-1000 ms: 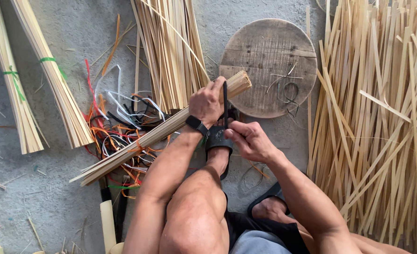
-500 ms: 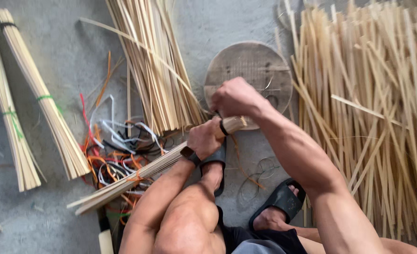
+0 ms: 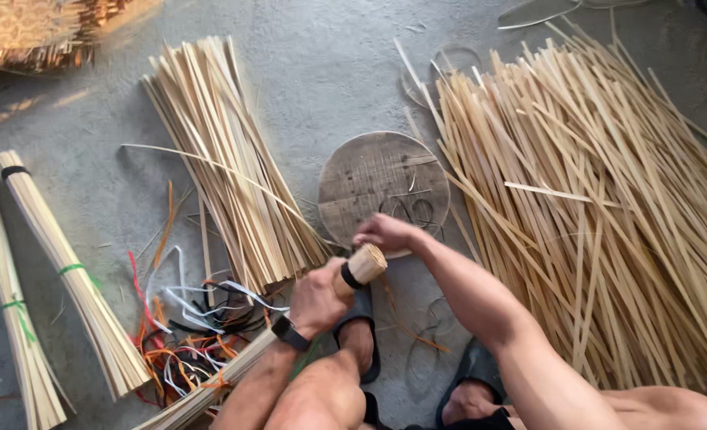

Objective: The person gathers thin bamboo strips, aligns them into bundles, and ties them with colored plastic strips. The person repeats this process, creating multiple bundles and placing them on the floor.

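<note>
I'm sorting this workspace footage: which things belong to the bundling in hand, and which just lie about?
In hand:
left hand
right hand
stick bundle
black band

Lying about:
round wooden board
loose strip pile
tied bundles
coloured straps

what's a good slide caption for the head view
Left hand grips a banded bundle of bamboo strips; right hand at its end.
</note>
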